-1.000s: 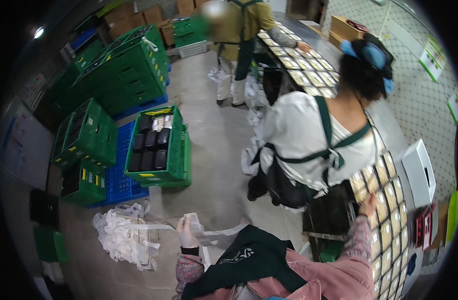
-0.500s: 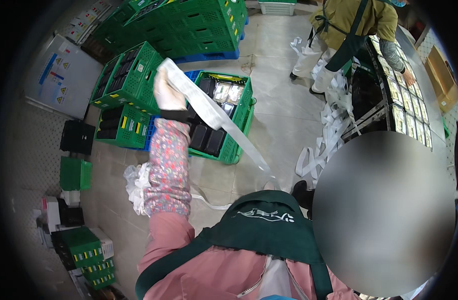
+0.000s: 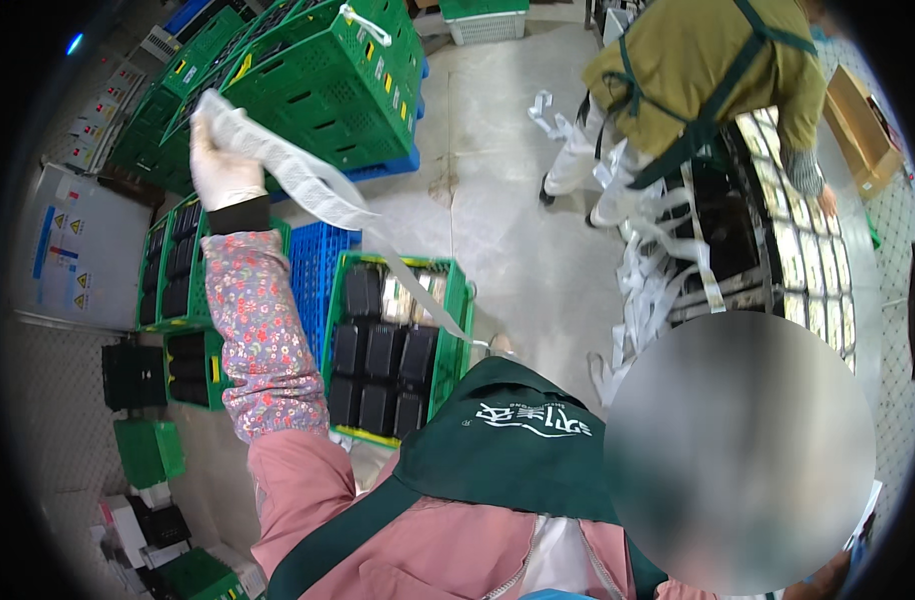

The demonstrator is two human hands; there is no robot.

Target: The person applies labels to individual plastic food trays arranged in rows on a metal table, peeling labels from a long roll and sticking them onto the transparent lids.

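Observation:
My left hand, in a pale glove, is raised at the far left with its fingers closed on a long white strip of labels. The strip droops rightward across an open green crate and trails down to the floor by my feet. Inside that crate sit several black trays, with light-coloured packs at its far side. My right hand does not show; a large blurred disc covers the lower right.
Tall green crates stand on a blue pallet at the far left. A blue pallet lies beside the open crate. At the right, a co-worker reaches over rows of packs. Loose white backing strips heap on the floor behind them.
My left hand has moved left and farther out with the label strip, toward the tall crates. The view has shifted, so the open crate appears nearer to me.

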